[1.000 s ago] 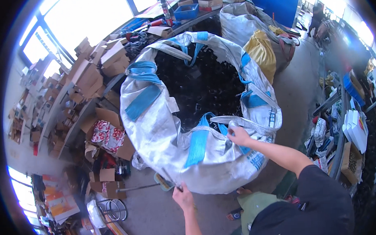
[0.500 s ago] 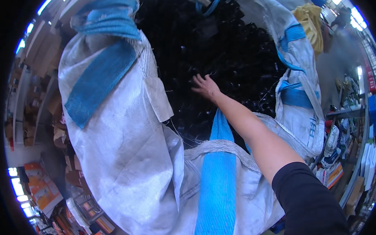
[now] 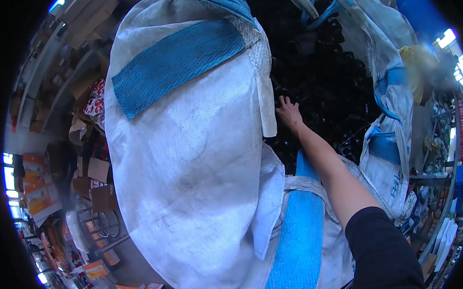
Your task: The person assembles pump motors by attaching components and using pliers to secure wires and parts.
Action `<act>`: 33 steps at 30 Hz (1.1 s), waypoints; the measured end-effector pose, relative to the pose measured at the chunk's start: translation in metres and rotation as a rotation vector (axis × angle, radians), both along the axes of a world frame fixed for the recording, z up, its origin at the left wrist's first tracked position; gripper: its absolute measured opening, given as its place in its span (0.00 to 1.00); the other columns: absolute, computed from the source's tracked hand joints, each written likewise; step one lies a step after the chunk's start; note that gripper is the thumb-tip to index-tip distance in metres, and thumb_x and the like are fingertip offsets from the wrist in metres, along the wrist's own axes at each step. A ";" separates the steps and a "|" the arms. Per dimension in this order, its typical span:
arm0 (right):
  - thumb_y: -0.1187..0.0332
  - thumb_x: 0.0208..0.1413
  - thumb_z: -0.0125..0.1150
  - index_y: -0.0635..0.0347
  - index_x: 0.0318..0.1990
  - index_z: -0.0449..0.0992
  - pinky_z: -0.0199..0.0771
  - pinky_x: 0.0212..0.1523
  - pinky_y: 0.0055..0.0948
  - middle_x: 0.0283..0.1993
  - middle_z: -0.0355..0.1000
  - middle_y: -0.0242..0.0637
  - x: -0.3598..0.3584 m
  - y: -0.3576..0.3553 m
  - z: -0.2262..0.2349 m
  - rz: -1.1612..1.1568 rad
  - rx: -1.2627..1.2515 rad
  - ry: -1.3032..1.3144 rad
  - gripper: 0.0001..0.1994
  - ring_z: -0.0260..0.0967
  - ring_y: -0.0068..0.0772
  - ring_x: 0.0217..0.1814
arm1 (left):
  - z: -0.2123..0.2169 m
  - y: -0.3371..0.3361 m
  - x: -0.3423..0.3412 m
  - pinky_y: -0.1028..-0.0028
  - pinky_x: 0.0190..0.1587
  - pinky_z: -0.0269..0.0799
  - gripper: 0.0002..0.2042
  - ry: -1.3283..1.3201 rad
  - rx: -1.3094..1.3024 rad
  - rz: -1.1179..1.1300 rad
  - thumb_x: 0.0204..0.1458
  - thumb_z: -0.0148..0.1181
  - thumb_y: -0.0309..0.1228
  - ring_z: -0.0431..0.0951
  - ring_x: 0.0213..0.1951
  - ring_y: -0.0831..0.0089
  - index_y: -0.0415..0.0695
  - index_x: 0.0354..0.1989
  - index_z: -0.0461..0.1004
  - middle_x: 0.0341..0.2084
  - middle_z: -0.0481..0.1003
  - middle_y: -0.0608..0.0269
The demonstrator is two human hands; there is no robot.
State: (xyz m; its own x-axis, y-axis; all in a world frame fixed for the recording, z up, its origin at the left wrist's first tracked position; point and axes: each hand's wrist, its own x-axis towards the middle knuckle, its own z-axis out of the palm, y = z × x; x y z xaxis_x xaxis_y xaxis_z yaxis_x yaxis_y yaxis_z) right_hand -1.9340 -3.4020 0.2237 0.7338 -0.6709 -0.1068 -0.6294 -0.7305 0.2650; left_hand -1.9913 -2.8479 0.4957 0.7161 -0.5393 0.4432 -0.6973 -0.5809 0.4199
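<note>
A big white woven bulk bag [image 3: 191, 146] with blue straps fills the middle of the view, its top open. Inside lies a heap of small, shiny black pieces [image 3: 326, 75], too dark to name. My right hand [image 3: 290, 113] reaches over the near rim to the left part of the heap, close to the bag's folded inner edge. Its fingers are spread, and nothing shows in them. Whether the fingertips touch the pieces I cannot tell. Below my forearm, a bright blue strap [image 3: 296, 244] runs down the bag's near side. My left hand is out of the picture.
Shelves with cardboard boxes [image 3: 92, 19] line the left side. Orange-and-white cartons [image 3: 39, 182] and a wire rack stand lower left. On the right are a yellow sack [image 3: 412, 72] and a metal shelf [image 3: 431, 180] with mixed goods. Looped straps hang over the bag's far rim.
The view has turned left, so the bag sits farther right in it. My right hand has shifted left over the black pieces, nearer the bag's left inner edge, its fingers still spread.
</note>
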 end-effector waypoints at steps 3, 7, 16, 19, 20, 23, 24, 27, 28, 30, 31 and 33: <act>0.65 0.53 0.68 0.39 0.56 0.80 0.68 0.62 0.58 0.77 0.53 0.43 -0.011 -0.014 0.000 -0.013 0.049 -0.046 0.20 0.50 0.52 0.78 | 0.001 -0.001 -0.001 0.57 0.25 0.67 0.19 -0.003 -0.007 -0.016 0.54 0.67 0.44 0.72 0.22 0.50 0.38 0.26 0.74 0.21 0.73 0.49; 0.66 0.54 0.59 0.46 0.49 0.82 0.73 0.50 0.55 0.69 0.59 0.47 -0.012 -0.012 -0.006 0.091 -0.045 -0.078 0.15 0.58 0.54 0.68 | 0.002 -0.005 0.002 0.56 0.25 0.66 0.19 0.018 0.001 -0.026 0.55 0.65 0.44 0.72 0.22 0.49 0.39 0.25 0.75 0.20 0.73 0.49; 0.66 0.53 0.64 0.47 0.46 0.86 0.74 0.54 0.53 0.69 0.61 0.44 -0.007 0.000 0.070 0.061 0.121 0.032 0.12 0.60 0.51 0.70 | 0.018 -0.010 0.001 0.55 0.24 0.64 0.18 0.071 -0.056 -0.062 0.57 0.62 0.44 0.72 0.21 0.48 0.41 0.24 0.76 0.19 0.73 0.50; 0.68 0.51 0.64 0.50 0.46 0.86 0.75 0.54 0.50 0.66 0.63 0.49 -0.044 0.011 0.132 0.004 0.199 -0.113 0.14 0.65 0.52 0.66 | 0.028 -0.008 0.001 0.55 0.24 0.64 0.18 0.116 -0.100 -0.082 0.58 0.61 0.44 0.72 0.21 0.48 0.41 0.24 0.76 0.18 0.73 0.50; 0.69 0.50 0.63 0.51 0.45 0.85 0.76 0.54 0.49 0.65 0.64 0.50 -0.060 0.020 0.157 -0.033 0.209 -0.239 0.14 0.66 0.52 0.65 | 0.033 -0.006 -0.001 0.55 0.24 0.63 0.18 0.130 -0.124 -0.091 0.58 0.61 0.44 0.72 0.21 0.47 0.41 0.24 0.76 0.18 0.73 0.50; 0.70 0.53 0.61 0.53 0.45 0.84 0.78 0.56 0.46 0.62 0.70 0.50 -0.096 0.054 0.266 -0.282 0.457 -0.417 0.13 0.71 0.48 0.62 | 0.040 0.008 -0.011 0.55 0.24 0.63 0.19 0.210 -0.202 -0.107 0.59 0.60 0.44 0.72 0.20 0.47 0.42 0.23 0.76 0.18 0.72 0.50; 0.67 0.54 0.62 0.53 0.47 0.83 0.77 0.57 0.48 0.61 0.72 0.47 -0.106 0.076 0.301 -0.570 0.867 -0.726 0.13 0.71 0.46 0.62 | 0.034 0.022 -0.018 0.54 0.24 0.62 0.18 0.247 -0.098 -0.059 0.56 0.62 0.46 0.71 0.20 0.48 0.45 0.23 0.78 0.18 0.73 0.52; 0.57 0.58 0.64 0.50 0.54 0.79 0.75 0.54 0.49 0.58 0.77 0.38 -0.191 0.127 0.355 -0.618 1.888 -1.331 0.18 0.74 0.41 0.59 | 0.043 0.027 -0.015 0.56 0.24 0.62 0.16 0.307 -0.112 -0.147 0.53 0.65 0.41 0.72 0.20 0.50 0.45 0.20 0.71 0.17 0.71 0.55; 0.54 0.58 0.64 0.49 0.55 0.78 0.75 0.52 0.47 0.56 0.77 0.37 -0.189 0.171 0.400 -0.554 1.922 -1.415 0.20 0.75 0.39 0.57 | 0.048 0.030 -0.009 0.55 0.25 0.62 0.17 0.388 -0.163 -0.207 0.53 0.67 0.41 0.72 0.21 0.50 0.45 0.20 0.70 0.17 0.71 0.55; 0.50 0.56 0.65 0.46 0.55 0.77 0.74 0.50 0.45 0.54 0.78 0.32 -0.169 0.258 0.443 -0.328 1.645 -1.376 0.22 0.75 0.33 0.56 | 0.064 0.058 0.005 0.54 0.26 0.66 0.17 0.547 -0.148 -0.282 0.53 0.68 0.40 0.74 0.23 0.50 0.46 0.19 0.69 0.18 0.72 0.55; 0.49 0.55 0.66 0.44 0.54 0.77 0.73 0.50 0.45 0.54 0.78 0.29 -0.162 0.299 0.457 -0.206 1.269 -1.229 0.21 0.74 0.29 0.56 | 0.067 0.081 0.010 0.54 0.25 0.66 0.18 0.719 -0.204 -0.268 0.55 0.68 0.39 0.73 0.21 0.48 0.44 0.19 0.69 0.16 0.70 0.52; 0.47 0.52 0.69 0.42 0.51 0.78 0.72 0.47 0.43 0.54 0.77 0.24 -0.158 0.381 0.497 0.099 0.519 -0.920 0.21 0.72 0.26 0.55 | 0.109 0.142 0.024 0.61 0.21 0.59 0.22 0.817 -0.397 -0.225 0.59 0.67 0.36 0.63 0.14 0.54 0.39 0.18 0.64 0.11 0.63 0.51</act>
